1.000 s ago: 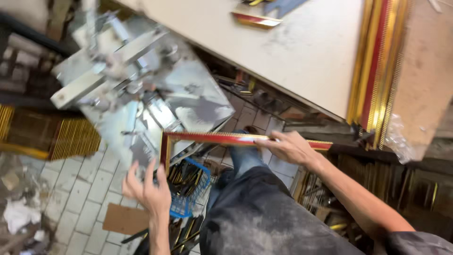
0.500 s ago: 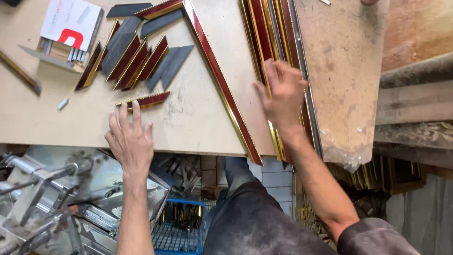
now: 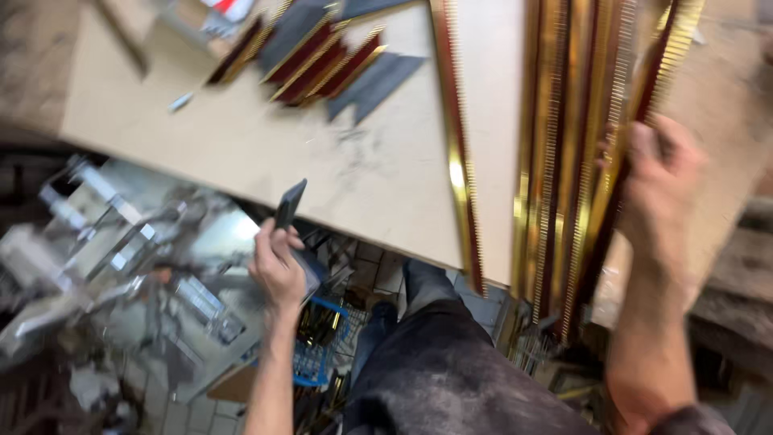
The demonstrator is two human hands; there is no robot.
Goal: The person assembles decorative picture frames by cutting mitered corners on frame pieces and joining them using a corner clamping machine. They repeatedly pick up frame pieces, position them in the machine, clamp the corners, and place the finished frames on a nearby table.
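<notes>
My left hand [image 3: 278,266] is below the near edge of the pale worktable [image 3: 241,153] and grips a short dark offcut of frame moulding [image 3: 289,205] that sticks up past the edge. My right hand [image 3: 659,181] is closed round one of several long gold and red moulding strips [image 3: 564,161] that lie along the right side of the table and overhang its near edge. Another long red and gold strip [image 3: 457,153] lies alone to their left.
Several short mitred red, gold and grey offcuts [image 3: 318,56] lie at the far side of the table. A metal cutting machine [image 3: 121,258] stands under the table at the left. A blue wire basket [image 3: 322,338] sits on the tiled floor by my legs.
My left hand has dropped off the tabletop to below its edge and now holds a short dark offcut. My right hand has shifted right onto the bundle of long strips.
</notes>
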